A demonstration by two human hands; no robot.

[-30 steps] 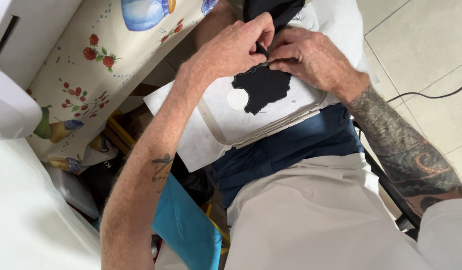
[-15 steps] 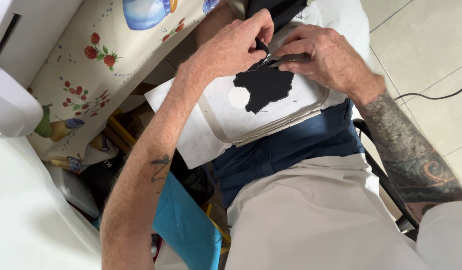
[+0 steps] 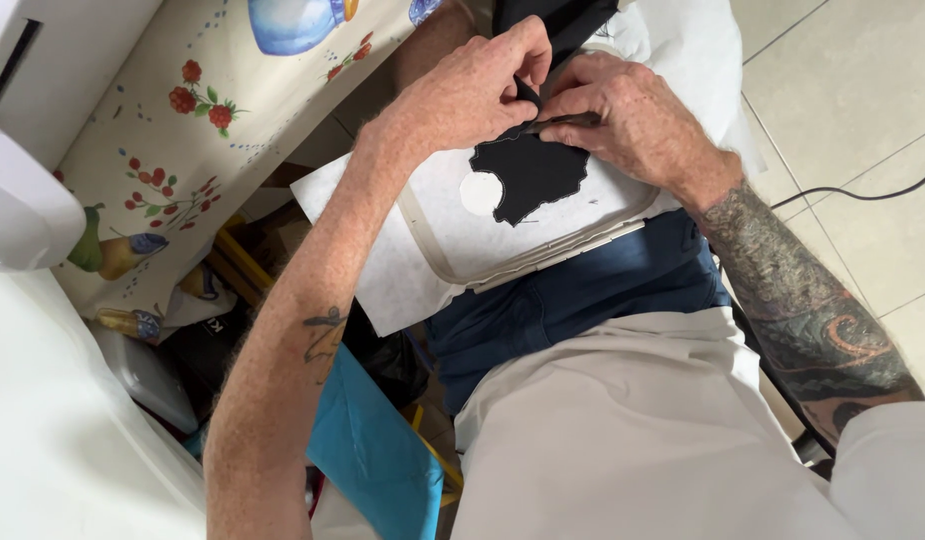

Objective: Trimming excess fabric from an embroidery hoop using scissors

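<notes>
Right hand (image 3: 633,125) has slid a bit nearer along the black cloth (image 3: 531,175), so the trimming moves on | it grips a thin dark tool (image 3: 565,121), closed tight | left hand (image 3: 473,90) pinches the cloth edge | cloth lies in white hoop (image 3: 543,262) on lap

I see a matt black cloth patch with a ragged edge (image 3: 531,175) lying on soft, fibrous white backing sheet (image 3: 403,275), stretched in a smooth, pale plastic embroidery hoop (image 3: 543,265). The floral oilcloth table cover (image 3: 183,110) looks slightly glossy; the pale floor tiles (image 3: 843,90) are smooth and dull.
</notes>
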